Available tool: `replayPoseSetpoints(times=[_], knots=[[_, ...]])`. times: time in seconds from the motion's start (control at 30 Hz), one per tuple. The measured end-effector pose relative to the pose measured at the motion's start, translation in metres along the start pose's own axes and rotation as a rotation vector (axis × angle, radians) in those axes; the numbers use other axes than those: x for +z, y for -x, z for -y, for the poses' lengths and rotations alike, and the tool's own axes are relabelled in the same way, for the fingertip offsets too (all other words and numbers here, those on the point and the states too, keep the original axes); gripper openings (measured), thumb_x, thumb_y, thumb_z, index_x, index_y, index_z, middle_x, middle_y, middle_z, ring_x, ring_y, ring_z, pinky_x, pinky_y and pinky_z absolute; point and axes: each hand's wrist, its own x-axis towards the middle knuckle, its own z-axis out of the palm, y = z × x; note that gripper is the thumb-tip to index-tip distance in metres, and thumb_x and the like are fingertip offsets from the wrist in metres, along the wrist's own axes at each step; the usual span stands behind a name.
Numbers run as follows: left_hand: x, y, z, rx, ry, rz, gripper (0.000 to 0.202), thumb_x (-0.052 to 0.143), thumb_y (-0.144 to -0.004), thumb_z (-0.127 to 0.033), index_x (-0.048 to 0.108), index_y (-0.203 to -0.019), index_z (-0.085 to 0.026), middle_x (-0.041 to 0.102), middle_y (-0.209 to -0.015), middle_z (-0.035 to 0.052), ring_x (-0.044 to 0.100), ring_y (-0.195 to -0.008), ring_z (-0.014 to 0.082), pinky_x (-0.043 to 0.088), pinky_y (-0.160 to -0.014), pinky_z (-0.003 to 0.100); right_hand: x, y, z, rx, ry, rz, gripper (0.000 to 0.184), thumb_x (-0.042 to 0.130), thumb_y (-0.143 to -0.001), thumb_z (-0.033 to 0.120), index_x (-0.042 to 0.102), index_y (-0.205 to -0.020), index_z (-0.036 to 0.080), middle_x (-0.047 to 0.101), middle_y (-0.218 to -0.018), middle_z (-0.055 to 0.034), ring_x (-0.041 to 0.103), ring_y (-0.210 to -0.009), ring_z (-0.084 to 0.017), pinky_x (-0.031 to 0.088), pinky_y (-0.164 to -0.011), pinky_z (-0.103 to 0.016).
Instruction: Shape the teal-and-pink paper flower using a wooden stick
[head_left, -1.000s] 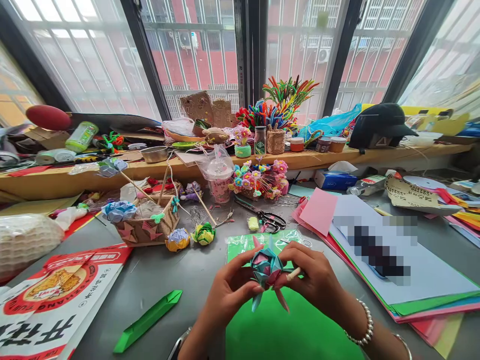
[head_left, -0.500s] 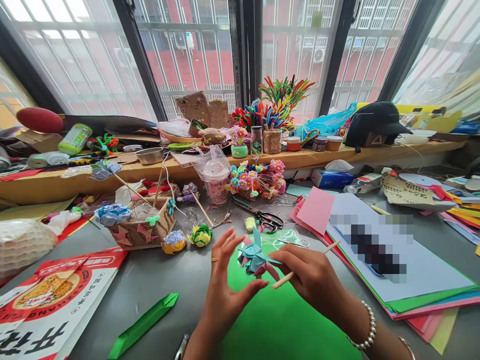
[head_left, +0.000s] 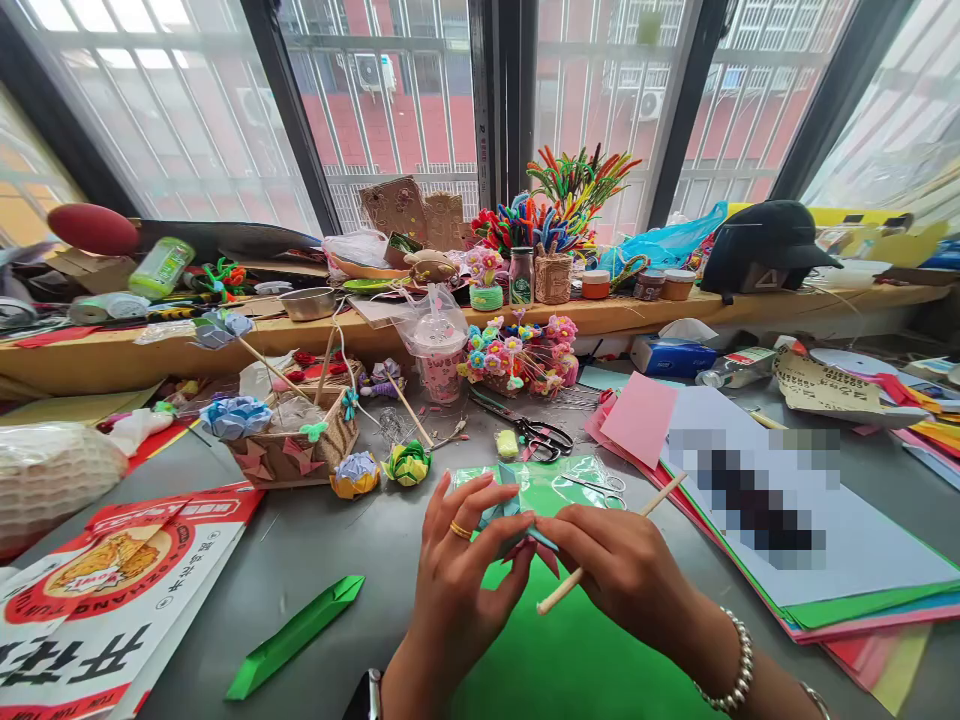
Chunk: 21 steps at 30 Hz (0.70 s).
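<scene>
Over a green sheet (head_left: pixel 585 660), my left hand (head_left: pixel 461 565) pinches a folded paper flower (head_left: pixel 501 509) with light blue and pink petals. My fingers cover much of the flower. My right hand (head_left: pixel 634 565) grips one of its blue petals between thumb and index finger. A thin wooden stick (head_left: pixel 559 592) is also held in that hand, slanting out past the knuckles. A folded green paper strip (head_left: pixel 296 637) lies on the table left of my left hand. Small silver scissors (head_left: pixel 604 487) rest beyond my right hand.
Black-handled scissors (head_left: pixel 547 440) and folded paper flowers (head_left: pixel 407 464) lie farther back, near a decorated cardboard box (head_left: pixel 300 455). Coloured paper sheets (head_left: pixel 817 560) are stacked at right. A printed paper bag (head_left: pixel 112 600) lies at left. The crowded wooden ledge (head_left: pixel 375 335) runs along the window.
My left hand has moved right and closed from an open curve onto the flower. My right hand still holds the petal and stick. The view has shifted slightly.
</scene>
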Motion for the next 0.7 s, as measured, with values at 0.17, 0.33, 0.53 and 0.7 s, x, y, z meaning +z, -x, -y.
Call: replayPoseSetpoints(times=[0.17,0.33,0.53,0.7], knots=[[-0.0072,-0.0028,-0.0023,-0.194,0.185,-0.066,0.026,0.059,-0.074,-0.017,0.057,-0.099,-0.025,0.057,-0.106,0.0053,0.053,-0.098,0.0221,0.037,-0.091,0.039,-0.0033,-0.0022,-0.0027,0.001,0.000,-0.054,0.016,0.047,-0.088,0.019,0.061,-0.088,0.012,0.063,-0.065,-0.0051,0.057,-0.054,-0.013,0.040,-0.048,-0.022],[-0.0093,-0.0016,-0.0052,-0.306,0.088,-0.275,0.004,0.059,-0.074,-0.019,0.059,-0.072,-0.022,0.051,-0.075,0.0006,0.048,-0.073,0.0186,0.038,-0.070,0.031,-0.0040,-0.0027,-0.0031,-0.015,0.057,-0.091,0.017,0.045,-0.088,0.015,0.061,-0.089,0.011,0.065,-0.066,-0.0061,0.059,-0.054,-0.014,0.041,-0.047,-0.023],[-0.0060,0.0010,-0.0013,-0.306,0.145,-0.142,0.007,0.062,-0.073,-0.019,0.058,-0.077,-0.022,0.054,-0.072,-0.0003,0.048,-0.068,0.0169,0.039,-0.062,0.027,-0.0015,0.0005,-0.0024,-0.013,0.116,-0.114,0.020,0.041,-0.089,0.013,0.061,-0.090,0.011,0.066,-0.069,-0.0072,0.060,-0.056,-0.015,0.043,-0.049,-0.024],[-0.0041,0.0005,-0.0042,-0.329,0.153,-0.144,0.008,0.063,-0.072,-0.021,0.059,-0.078,-0.022,0.056,-0.074,0.0003,0.049,-0.071,0.0178,0.039,-0.064,0.028,-0.0003,0.0008,-0.0009,-0.057,0.130,-0.090,0.020,0.040,-0.090,0.012,0.060,-0.094,0.010,0.066,-0.070,-0.0070,0.060,-0.059,-0.015,0.044,-0.051,-0.025]])
